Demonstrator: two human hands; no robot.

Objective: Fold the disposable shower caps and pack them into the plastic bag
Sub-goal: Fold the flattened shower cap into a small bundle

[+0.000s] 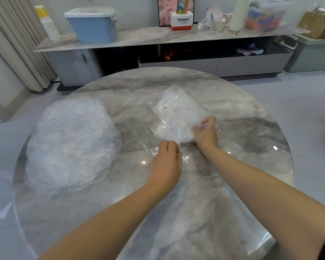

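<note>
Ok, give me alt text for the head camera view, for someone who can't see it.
Two bare hands work at a clear plastic bag of white folded shower caps on a round marble table: the right hand is pushed into the bag's mouth, the left hand pinches the bag's edge. A loose pile of unfolded shower caps sits to the left.

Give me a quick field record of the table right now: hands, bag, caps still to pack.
left hand: fingers curled, pinching the clear film at the bag's near opening
right hand: fingers curled on the white folded caps at the bag mouth
plastic bag: flat on the table, partly filled, barcode label up
loose shower caps: large heap, left of the bag, untouched
table: round, marble-look
</note>
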